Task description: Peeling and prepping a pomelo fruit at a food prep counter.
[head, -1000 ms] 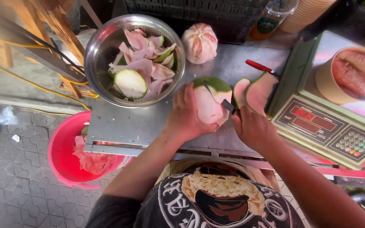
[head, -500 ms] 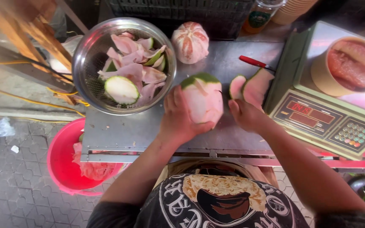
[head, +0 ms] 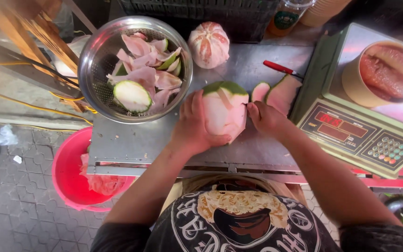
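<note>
Both hands have come down a little toward the table's near edge since the earlier frames, and the fruit has tipped so its green cap now faces twelve o'clock. The left hand is wrapped around the pomelo, fingers curled up its left side and thumb pressed under its base, clamped firmly on it. The right hand is closed against the fruit's right flank at three o'clock; whether it grips a blade there cannot be told. The pomelo sits on the metal table, mostly stripped to pale pink pith, with green rind left on top.

At two o'clock from the fruit lie two cut rind pieces, and beyond them a red-handled knife. At ten o'clock stands a steel bowl full of peelings. A peeled pomelo rests at twelve o'clock. A scale at three o'clock carries a paper tub of pink flesh. A red bucket sits on the ground at eight o'clock.
</note>
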